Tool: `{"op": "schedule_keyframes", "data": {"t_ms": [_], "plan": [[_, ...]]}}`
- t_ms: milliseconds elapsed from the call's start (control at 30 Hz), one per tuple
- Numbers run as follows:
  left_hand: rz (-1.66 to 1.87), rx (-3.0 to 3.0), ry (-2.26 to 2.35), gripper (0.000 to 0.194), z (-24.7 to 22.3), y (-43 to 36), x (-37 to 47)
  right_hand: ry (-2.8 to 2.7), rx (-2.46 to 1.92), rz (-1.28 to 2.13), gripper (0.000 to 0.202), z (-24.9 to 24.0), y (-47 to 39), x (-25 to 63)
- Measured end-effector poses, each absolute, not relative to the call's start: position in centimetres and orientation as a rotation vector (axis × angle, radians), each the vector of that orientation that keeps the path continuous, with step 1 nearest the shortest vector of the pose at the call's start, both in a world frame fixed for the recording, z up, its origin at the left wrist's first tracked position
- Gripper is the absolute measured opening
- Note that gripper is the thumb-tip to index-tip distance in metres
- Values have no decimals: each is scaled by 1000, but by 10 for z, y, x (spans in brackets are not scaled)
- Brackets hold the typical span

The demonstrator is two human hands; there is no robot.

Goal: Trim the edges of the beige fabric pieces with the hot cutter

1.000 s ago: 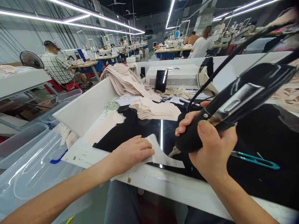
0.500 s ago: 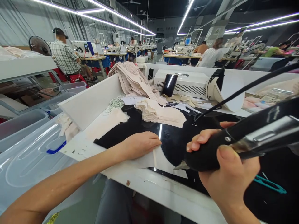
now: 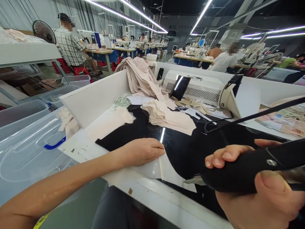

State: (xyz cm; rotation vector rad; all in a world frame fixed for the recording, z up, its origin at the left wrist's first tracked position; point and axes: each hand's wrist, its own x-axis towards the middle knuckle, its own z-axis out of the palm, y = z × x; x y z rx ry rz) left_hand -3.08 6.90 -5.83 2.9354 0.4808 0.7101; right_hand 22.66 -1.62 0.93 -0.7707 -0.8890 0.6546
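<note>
My left hand (image 3: 146, 152) is palm down near the table's front edge, fingers pressed together at a narrow pale strip (image 3: 161, 168) that lies across a thin pale fabric piece (image 3: 175, 174). The fingertips' underside is hidden. My right hand (image 3: 259, 187) is wrapped round a thick black corded hand tool (image 3: 228, 173), whose exact kind I cannot make out. Its pointed metal tip (image 3: 194, 180) is at the fabric's right end; whether it touches is unclear. Behind my hands a stack of cream fabric pieces (image 3: 170, 117) lies on the black work surface (image 3: 190, 149).
A phone (image 3: 180, 87) leans on a white vented box (image 3: 202, 87) behind the stack. Draped beige fabric (image 3: 143, 74) hangs over a white partition (image 3: 100, 97). Clear plastic bins (image 3: 28, 152) stand on the left. A black cable (image 3: 262, 112) crosses the right side. Several people sit at machines beyond.
The view has shifted a little. My right hand and the tool appear lower and further right, with the metal tip still by the fabric's end. My left hand stays on the fabric.
</note>
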Motion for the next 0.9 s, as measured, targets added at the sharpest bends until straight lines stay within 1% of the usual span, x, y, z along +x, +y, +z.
{"op": "schedule_keyframes", "data": {"t_ms": [200,400,533,733,900], "plan": [[735,2959,494,29,-59,67,-28,-810,-737,626,43,22,17,214],[719,2920,523,28,-63,64,-25,-856,-672,578,40,23,54,183],[762,2895,499,25,-65,63,-26,-887,-632,585,43,16,62,175],[806,2836,528,28,-65,62,-30,-902,-600,585,55,8,64,174],[806,2819,542,25,-63,60,-31,-955,-592,552,49,2,65,172]]}}
